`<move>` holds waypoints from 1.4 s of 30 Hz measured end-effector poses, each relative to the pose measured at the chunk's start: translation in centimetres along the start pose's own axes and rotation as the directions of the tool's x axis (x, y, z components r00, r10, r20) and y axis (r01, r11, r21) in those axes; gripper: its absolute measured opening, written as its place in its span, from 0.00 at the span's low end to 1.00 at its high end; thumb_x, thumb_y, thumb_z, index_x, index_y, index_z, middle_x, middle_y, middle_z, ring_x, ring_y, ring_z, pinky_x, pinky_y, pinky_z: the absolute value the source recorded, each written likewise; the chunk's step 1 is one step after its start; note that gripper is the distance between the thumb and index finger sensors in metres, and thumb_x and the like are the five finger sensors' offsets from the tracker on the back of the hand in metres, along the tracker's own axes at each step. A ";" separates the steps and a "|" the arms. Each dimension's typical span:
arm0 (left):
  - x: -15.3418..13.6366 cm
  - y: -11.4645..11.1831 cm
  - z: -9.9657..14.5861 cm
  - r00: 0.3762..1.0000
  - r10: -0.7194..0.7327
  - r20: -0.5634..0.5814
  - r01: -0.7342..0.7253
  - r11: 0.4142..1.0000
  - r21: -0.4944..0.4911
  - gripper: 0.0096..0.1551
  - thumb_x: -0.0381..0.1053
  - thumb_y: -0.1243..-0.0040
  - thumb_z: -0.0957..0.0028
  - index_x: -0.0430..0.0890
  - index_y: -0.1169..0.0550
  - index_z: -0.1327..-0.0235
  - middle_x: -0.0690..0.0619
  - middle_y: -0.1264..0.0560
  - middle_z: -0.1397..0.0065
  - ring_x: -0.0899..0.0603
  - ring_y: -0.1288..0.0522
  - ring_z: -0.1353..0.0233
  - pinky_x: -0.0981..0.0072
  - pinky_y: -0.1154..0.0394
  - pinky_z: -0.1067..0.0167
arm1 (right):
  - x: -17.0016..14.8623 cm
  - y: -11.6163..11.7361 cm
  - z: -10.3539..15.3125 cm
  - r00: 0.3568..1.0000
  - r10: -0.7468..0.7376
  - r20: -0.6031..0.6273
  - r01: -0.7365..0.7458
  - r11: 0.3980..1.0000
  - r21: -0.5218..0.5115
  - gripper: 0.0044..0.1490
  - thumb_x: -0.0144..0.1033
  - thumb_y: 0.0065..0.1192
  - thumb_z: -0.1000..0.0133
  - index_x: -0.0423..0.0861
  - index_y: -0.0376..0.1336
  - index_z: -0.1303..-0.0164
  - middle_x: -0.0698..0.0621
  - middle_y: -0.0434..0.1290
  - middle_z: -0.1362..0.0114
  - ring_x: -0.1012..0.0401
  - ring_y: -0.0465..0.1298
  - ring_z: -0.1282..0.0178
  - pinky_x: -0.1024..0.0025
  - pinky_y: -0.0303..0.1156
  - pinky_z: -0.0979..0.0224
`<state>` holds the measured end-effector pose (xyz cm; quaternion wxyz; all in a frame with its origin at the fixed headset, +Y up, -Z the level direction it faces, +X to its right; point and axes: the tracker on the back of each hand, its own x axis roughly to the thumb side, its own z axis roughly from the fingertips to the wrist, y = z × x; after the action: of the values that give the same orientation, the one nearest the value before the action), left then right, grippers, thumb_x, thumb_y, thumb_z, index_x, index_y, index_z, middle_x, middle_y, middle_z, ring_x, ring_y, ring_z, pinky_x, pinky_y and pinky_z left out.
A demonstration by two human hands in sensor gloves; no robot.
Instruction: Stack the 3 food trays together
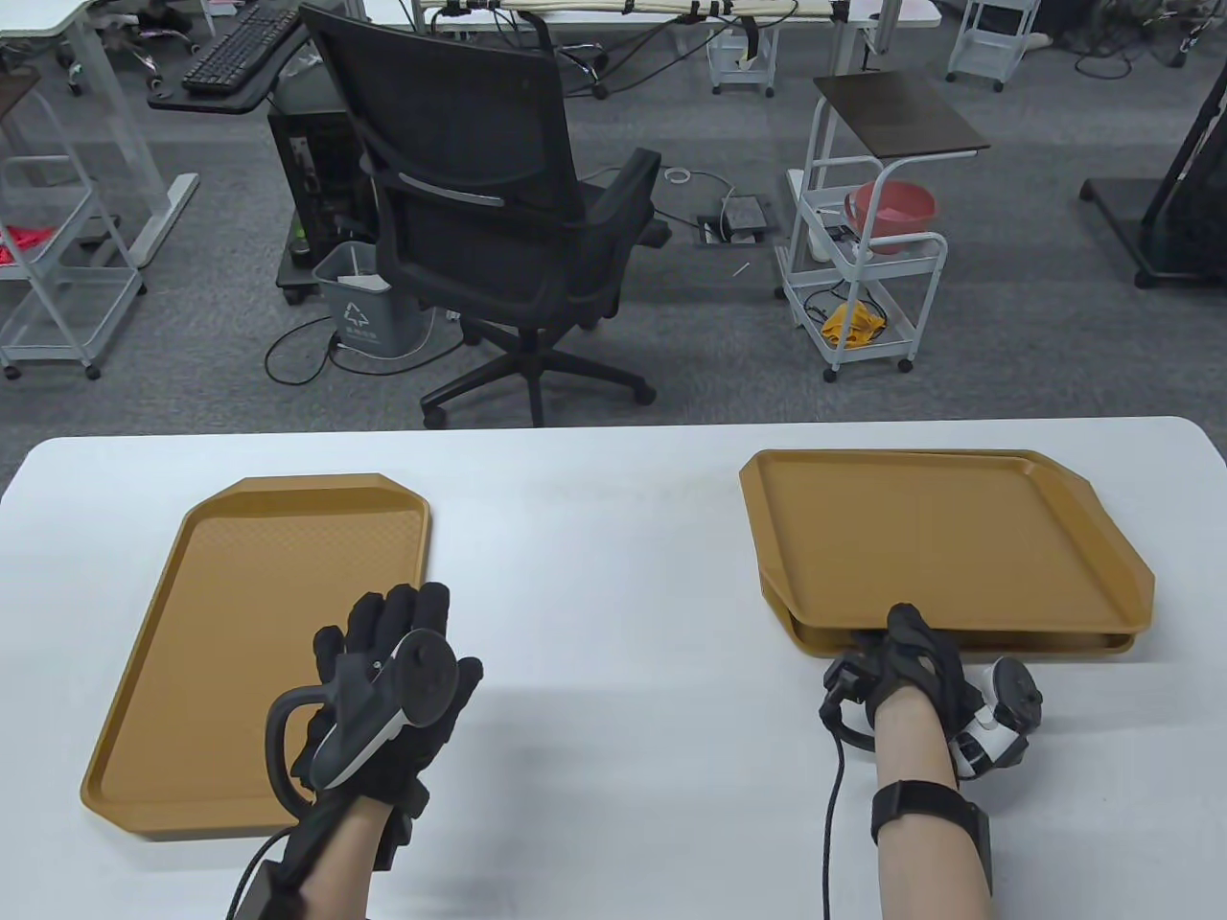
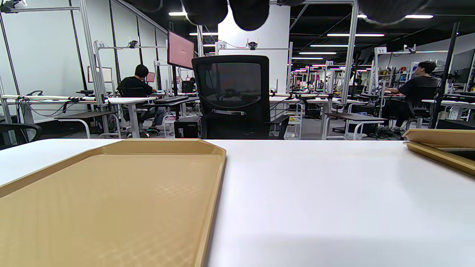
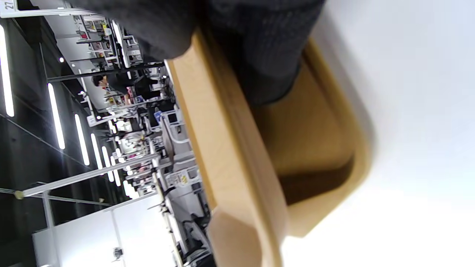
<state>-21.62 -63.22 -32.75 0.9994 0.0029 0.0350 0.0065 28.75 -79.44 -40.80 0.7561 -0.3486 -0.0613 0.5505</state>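
Three tan food trays lie on the white table. One tray [image 1: 259, 642] lies alone on the left, also seen in the left wrist view [image 2: 111, 200]. On the right, an upper tray [image 1: 939, 537] sits on a lower tray [image 1: 968, 644], its near edge raised. My right hand [image 1: 901, 628] grips the upper tray's near edge. In the right wrist view its fingers [image 3: 267, 55] reach between the upper tray [image 3: 230, 148] and the lower tray [image 3: 311, 148]. My left hand [image 1: 403, 613] is open and flat, fingers spread, beside the left tray's right edge, holding nothing.
The white table [image 1: 613, 537] stretches between the two tray spots. A black office chair [image 1: 489, 201] stands beyond the far edge, with a white cart [image 1: 863, 278] to its right. The right-hand trays show at the left wrist view's edge [image 2: 441, 146].
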 end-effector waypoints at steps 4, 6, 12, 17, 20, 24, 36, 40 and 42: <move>0.0 0.0 0.0 1.000 0.001 0.000 -0.001 1.000 -0.004 0.48 0.74 0.55 0.47 0.63 0.53 0.16 0.56 0.50 0.09 0.38 0.48 0.09 0.32 0.49 0.18 | 0.4 -0.6 -0.3 0.993 0.114 -0.036 -0.115 0.993 -0.021 0.43 0.38 0.55 0.36 0.31 0.39 0.25 0.33 0.61 0.24 0.50 0.76 0.26 0.66 0.80 0.27; 0.0 0.0 0.0 1.000 0.000 0.001 0.000 1.000 -0.005 0.48 0.75 0.55 0.47 0.62 0.53 0.16 0.56 0.50 0.09 0.38 0.48 0.09 0.32 0.49 0.18 | 0.5 -0.7 -0.1 0.990 0.137 -0.029 -0.138 0.989 -0.054 0.44 0.38 0.54 0.36 0.30 0.39 0.24 0.31 0.61 0.24 0.48 0.76 0.26 0.63 0.79 0.28; -0.1 0.0 -0.1 1.000 0.005 0.001 -0.004 1.000 -0.007 0.48 0.74 0.55 0.47 0.62 0.53 0.16 0.56 0.49 0.09 0.38 0.48 0.09 0.32 0.49 0.18 | 0.9 -1.4 0.5 0.973 0.229 -0.040 -0.232 0.968 -0.093 0.45 0.35 0.53 0.37 0.28 0.38 0.23 0.28 0.59 0.24 0.44 0.74 0.28 0.56 0.75 0.29; 0.0 0.0 0.0 1.000 0.009 0.009 -0.009 1.000 -0.008 0.48 0.75 0.55 0.47 0.63 0.54 0.16 0.56 0.50 0.09 0.38 0.48 0.09 0.32 0.49 0.18 | 1.3 -2.4 1.0 0.967 0.255 -0.012 -0.255 0.965 -0.066 0.48 0.37 0.50 0.36 0.28 0.32 0.22 0.23 0.49 0.22 0.35 0.64 0.25 0.48 0.67 0.26; 0.2 0.1 0.0 1.000 0.007 0.014 -0.007 1.000 -0.007 0.48 0.75 0.55 0.47 0.63 0.54 0.16 0.56 0.50 0.09 0.38 0.48 0.09 0.32 0.49 0.18 | 1.6 -2.7 1.0 0.984 0.178 0.016 -0.178 0.984 0.011 0.48 0.38 0.51 0.36 0.31 0.33 0.21 0.22 0.46 0.21 0.31 0.61 0.24 0.44 0.64 0.25; 0.3 0.1 0.2 1.000 0.007 0.020 -0.007 1.000 -0.003 0.48 0.75 0.55 0.47 0.63 0.54 0.16 0.56 0.50 0.09 0.38 0.48 0.09 0.32 0.49 0.18 | 2.6 -2.7 1.2 0.966 0.236 0.105 -0.242 0.969 0.053 0.48 0.41 0.51 0.36 0.33 0.34 0.20 0.23 0.46 0.20 0.32 0.59 0.23 0.43 0.63 0.25; 0.3 0.5 0.5 1.000 0.017 0.022 -0.018 0.999 0.036 0.48 0.74 0.55 0.47 0.63 0.53 0.16 0.57 0.51 0.08 0.38 0.50 0.08 0.32 0.50 0.18 | 9.2 5.2 11.3 0.298 0.599 0.743 -0.870 0.490 -0.046 0.46 0.50 0.51 0.36 0.38 0.41 0.17 0.26 0.44 0.17 0.28 0.48 0.21 0.36 0.52 0.24; 0.3 0.8 0.8 0.999 0.022 0.027 -0.023 0.998 0.055 0.48 0.75 0.55 0.47 0.63 0.53 0.16 0.57 0.51 0.08 0.39 0.50 0.08 0.32 0.50 0.18 | 9.1 7.2 15.4 0.075 0.553 0.830 -0.924 0.351 -0.151 0.47 0.51 0.51 0.37 0.39 0.41 0.16 0.27 0.44 0.16 0.28 0.45 0.20 0.34 0.50 0.23; 0.3 0.9 0.8 0.999 0.023 0.029 -0.025 0.998 0.061 0.48 0.75 0.55 0.47 0.63 0.53 0.16 0.57 0.51 0.08 0.39 0.50 0.08 0.32 0.50 0.18 | 8.9 7.7 16.6 0.020 0.543 0.840 -0.932 0.313 -0.180 0.48 0.52 0.51 0.37 0.39 0.41 0.16 0.27 0.44 0.16 0.28 0.44 0.19 0.33 0.48 0.23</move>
<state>-21.25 -62.28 -31.96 0.9990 0.0340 0.0210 0.0175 18.19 -62.85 -35.48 0.2645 0.1399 -0.0650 0.9520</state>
